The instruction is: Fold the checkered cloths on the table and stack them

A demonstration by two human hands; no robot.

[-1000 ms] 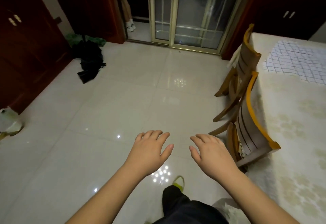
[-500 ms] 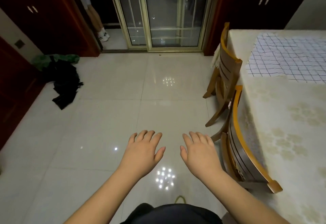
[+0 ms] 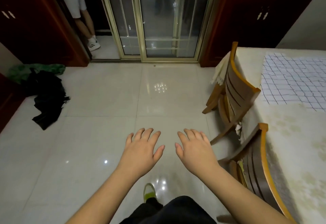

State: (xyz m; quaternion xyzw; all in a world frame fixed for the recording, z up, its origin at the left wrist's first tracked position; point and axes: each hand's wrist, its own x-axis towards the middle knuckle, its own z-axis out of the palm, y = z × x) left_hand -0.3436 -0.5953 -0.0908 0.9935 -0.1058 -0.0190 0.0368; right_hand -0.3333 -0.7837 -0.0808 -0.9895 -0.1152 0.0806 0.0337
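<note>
the left hand (image 3: 141,150) and the right hand (image 3: 195,150) are held out side by side over the tiled floor (image 3: 98,135), palms down, fingers spread and nearly straight, holding nothing and touching nothing; the thumbs point toward each other with a gap between them; the checkered cloth (image 3: 293,81), white with a dark grid, lies spread out and somewhat wrinkled on the far part of the table (image 3: 299,144) at the right, well apart from both hands; the table wears a pale floral cover; two wooden chairs (image 3: 234,89) stand pushed against its near side, one just beside the right forearm; a green shoe (image 3: 149,191) shows below the hands; dark clothing (image 3: 46,97) lies heaped on the floor at the left; sliding glass doors (image 3: 158,17) close the far wall, and another person's legs (image 3: 86,23) stand beside them.
</note>
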